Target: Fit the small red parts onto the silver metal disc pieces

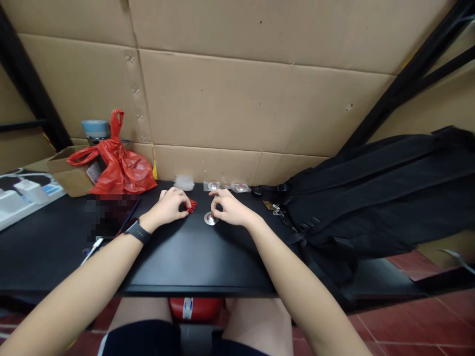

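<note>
My left hand (171, 205), with a dark watch on its wrist, rests on the black tabletop. Its thumb and fingers curl around a small bundle of red cord (191, 205). To its right, my right hand (230, 207) has thumb and fingertips pinched at the red middle of a small round silvery disc (211, 221). The disc lies flat on the table, and the fingers partly cover it. Behind the hands are a stack of clear plastic bags (184, 183) and small clear packets (241, 188) with round red-and-silver pieces inside.
At the left stand a knotted red plastic bag (124, 165), a cardboard box (70, 173) and a white power strip (25, 202). A black backpack (378, 193) fills the right side, with a small tag (269, 204) beside it. Cardboard panels (237, 109) wall the back.
</note>
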### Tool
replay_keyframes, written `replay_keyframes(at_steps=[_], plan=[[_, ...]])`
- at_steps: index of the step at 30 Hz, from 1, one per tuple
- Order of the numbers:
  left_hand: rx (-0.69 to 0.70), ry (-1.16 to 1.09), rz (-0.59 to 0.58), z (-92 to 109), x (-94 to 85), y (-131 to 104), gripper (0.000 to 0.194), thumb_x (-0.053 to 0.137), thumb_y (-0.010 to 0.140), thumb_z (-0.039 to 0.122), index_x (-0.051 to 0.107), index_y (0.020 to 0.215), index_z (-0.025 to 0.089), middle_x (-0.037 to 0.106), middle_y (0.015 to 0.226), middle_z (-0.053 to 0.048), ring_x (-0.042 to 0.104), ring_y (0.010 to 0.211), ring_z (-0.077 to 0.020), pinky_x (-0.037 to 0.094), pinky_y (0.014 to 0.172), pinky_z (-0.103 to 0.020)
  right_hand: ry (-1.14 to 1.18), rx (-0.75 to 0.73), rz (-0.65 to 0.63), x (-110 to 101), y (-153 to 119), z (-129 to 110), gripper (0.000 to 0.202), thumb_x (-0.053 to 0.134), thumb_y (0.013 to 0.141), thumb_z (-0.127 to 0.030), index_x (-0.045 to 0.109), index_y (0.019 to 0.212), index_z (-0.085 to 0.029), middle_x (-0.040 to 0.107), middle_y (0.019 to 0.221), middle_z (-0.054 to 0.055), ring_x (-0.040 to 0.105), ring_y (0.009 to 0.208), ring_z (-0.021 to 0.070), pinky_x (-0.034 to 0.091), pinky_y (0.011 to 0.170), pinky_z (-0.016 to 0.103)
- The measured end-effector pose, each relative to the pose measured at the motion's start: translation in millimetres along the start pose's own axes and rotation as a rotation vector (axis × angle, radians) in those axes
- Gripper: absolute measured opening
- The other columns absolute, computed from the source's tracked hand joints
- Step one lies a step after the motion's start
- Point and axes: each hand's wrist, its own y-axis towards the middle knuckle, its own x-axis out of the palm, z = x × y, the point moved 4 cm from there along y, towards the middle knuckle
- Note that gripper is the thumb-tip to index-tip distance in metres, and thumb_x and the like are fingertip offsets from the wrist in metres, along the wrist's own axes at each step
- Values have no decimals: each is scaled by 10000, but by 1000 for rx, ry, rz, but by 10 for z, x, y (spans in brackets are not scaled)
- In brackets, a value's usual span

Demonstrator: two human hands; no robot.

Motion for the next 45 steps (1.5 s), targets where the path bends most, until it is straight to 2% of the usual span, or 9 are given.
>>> replay_keyframes(at_steps=[3,7,11,14,19,28,37,41,45], plan=[[28,50,-1,-36,47,-3,80,713,796,323,731,861,280,665,988,-39,512,1078,-277,314,882,-393,36,37,-24,23,5,120,128,650,860,-261,671,754,-192,632,1197,105,573,1152,258,429,1023,442],[53,125,19,61,64,-11,68,682,838,302,730,845,255,663,979,-59,503,1051,-272,311,849,-391,-47,211,125,22,15,375,108,646,856,-277,654,929,-198,681,1029,82,617,1015,239,456,941,402],[75,162,-9,147,37,-34,91,639,869,252,722,837,233,666,990,-63,502,1043,-259,305,825,-387,-104,334,160,89,-1,577,247,695,813,-330,627,1020,-214,698,1032,72,633,980,244,463,884,387],[76,163,-30,152,22,-49,82,640,875,246,711,837,234,668,1001,-49,500,1049,-250,296,815,-380,-81,357,156,159,8,661,262,697,808,-335,616,1030,-224,707,1033,58,650,943,225,472,853,364],[54,183,-19,136,30,-55,75,682,868,300,704,892,232,670,1002,-52,498,1048,-258,285,794,-374,-49,410,251,207,45,758,259,671,822,-301,601,1054,-211,708,1081,85,659,981,224,479,869,355],[54,149,61,178,-1,-38,157,562,926,229,657,803,208,699,918,-46,535,993,-234,249,772,-373,-113,401,186,209,59,747,213,688,807,-347,618,966,-223,717,898,42,664,867,225,475,815,357],[-142,-75,117,202,-44,-18,92,587,918,252,670,957,257,754,959,2,590,1036,-211,231,830,-376,130,388,314,205,22,842,184,676,781,-298,635,941,-218,716,920,46,663,863,198,512,840,360],[-140,-92,143,231,-30,-24,143,584,933,298,726,946,283,760,1042,-18,581,1081,-233,229,859,-400,212,321,382,124,31,696,209,669,782,-317,641,960,-210,718,959,59,657,886,210,508,833,368],[-176,-104,175,254,-36,-30,123,628,913,328,747,904,297,766,1001,-11,587,1060,-237,229,863,-410,355,277,398,91,50,451,287,683,775,-337,634,1033,-221,712,1057,62,656,887,203,505,769,341]])
